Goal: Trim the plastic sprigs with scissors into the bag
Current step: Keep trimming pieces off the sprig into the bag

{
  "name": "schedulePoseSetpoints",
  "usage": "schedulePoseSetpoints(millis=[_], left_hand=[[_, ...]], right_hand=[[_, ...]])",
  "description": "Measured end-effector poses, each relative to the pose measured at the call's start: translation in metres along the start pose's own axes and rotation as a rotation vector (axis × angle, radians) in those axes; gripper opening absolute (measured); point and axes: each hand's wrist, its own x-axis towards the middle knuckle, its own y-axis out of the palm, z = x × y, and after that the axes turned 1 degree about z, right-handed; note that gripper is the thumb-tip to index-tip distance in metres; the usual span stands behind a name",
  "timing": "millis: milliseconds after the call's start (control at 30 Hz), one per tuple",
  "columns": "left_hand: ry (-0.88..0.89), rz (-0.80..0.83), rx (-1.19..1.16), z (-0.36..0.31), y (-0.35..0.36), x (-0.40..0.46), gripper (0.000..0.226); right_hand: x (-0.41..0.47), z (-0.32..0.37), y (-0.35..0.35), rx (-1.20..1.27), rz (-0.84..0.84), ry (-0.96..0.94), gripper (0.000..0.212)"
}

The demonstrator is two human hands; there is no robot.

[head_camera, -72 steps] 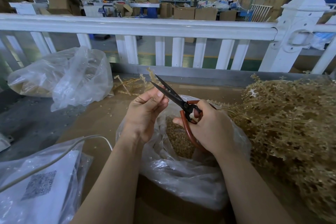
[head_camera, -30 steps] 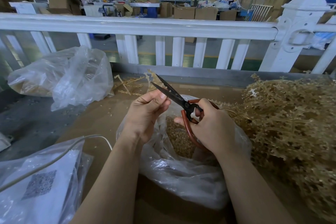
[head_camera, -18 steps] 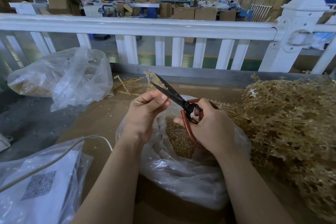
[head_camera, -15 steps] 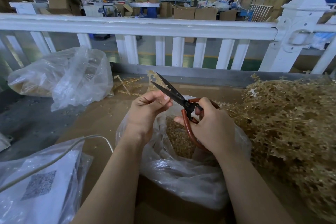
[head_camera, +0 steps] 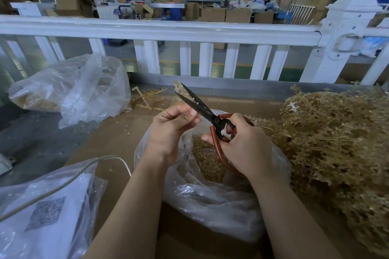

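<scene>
Right hand grips the red-handled scissors, blades slightly apart, tips pointing up-left toward the white fence. Left hand pinches a thin tan sprig that pokes up between the blades near the tips. Both hands sit over the open clear bag, which holds tan trimmings.

Around: big sprig pile at right, touching the bag. Second clear bag far left, loose cut stems beside it. Bagged sheet with QR code near left, white cable across it.

Sprig's lower stem is hidden inside the left fingers; lower scissor handle is hidden behind the right palm. Pile cut off at right edge.
</scene>
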Motion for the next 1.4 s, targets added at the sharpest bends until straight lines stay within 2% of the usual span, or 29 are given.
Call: schedulePoseSetpoints(millis=[167, 367, 533, 767, 833, 900, 967, 1033, 1100, 1167, 1200, 1267, 1300, 1400], left_hand=[[0.016, -0.012, 0.019, 0.001, 0.0, 0.001, 0.017], [0.057, -0.001, 0.103, 0.002, 0.002, 0.001, 0.008], [0.085, -0.02, 0.17, 0.003, 0.003, 0.001, 0.009], [0.055, -0.022, 0.156, 0.0, 0.005, -0.002, 0.011], [0.036, -0.021, 0.228, -0.001, 0.005, -0.004, 0.008], [0.082, -0.098, 0.301, 0.001, 0.006, -0.007, 0.029], [0.216, -0.269, 0.312, 0.001, 0.006, -0.006, 0.045], [0.343, -0.443, 0.23, -0.001, 0.002, -0.001, 0.047], [0.37, -0.496, 0.14, -0.003, -0.003, 0.003, 0.037], [0.266, -0.408, 0.134, -0.004, -0.006, 0.005, 0.024], [0.172, -0.343, 0.14, -0.004, -0.007, 0.005, 0.032], [-0.008, -0.22, 0.175, -0.002, -0.009, 0.005, 0.062], [-0.06, -0.162, 0.205, -0.001, -0.009, 0.004, 0.067], [-0.088, -0.053, 0.271, 0.0, -0.008, 0.002, 0.047]], right_hand=[[0.0, 0.0, 0.0, 0.002, 0.003, -0.006, 0.052], [0.001, 0.001, 0.0, -0.005, 0.003, 0.009, 0.058], [0.002, 0.001, 0.0, -0.018, -0.001, 0.012, 0.06], [0.0, 0.0, 0.0, -0.022, 0.009, 0.034, 0.068], [0.001, 0.0, 0.0, -0.017, -0.001, 0.036, 0.066], [0.001, 0.0, 0.0, -0.006, -0.001, 0.043, 0.07], [0.001, 0.0, -0.001, -0.006, 0.013, 0.06, 0.067], [0.001, 0.0, 0.0, -0.012, 0.03, 0.072, 0.066], [0.001, -0.001, 0.0, -0.021, 0.04, 0.079, 0.07], [0.0, -0.001, -0.001, -0.013, 0.03, 0.07, 0.072], [0.0, -0.001, -0.001, -0.004, 0.027, 0.064, 0.072], [-0.001, 0.0, -0.002, 0.016, 0.036, 0.054, 0.067], [-0.001, 0.0, -0.002, 0.025, 0.04, 0.044, 0.062], [-0.001, 0.002, -0.002, 0.047, 0.046, 0.015, 0.051]])
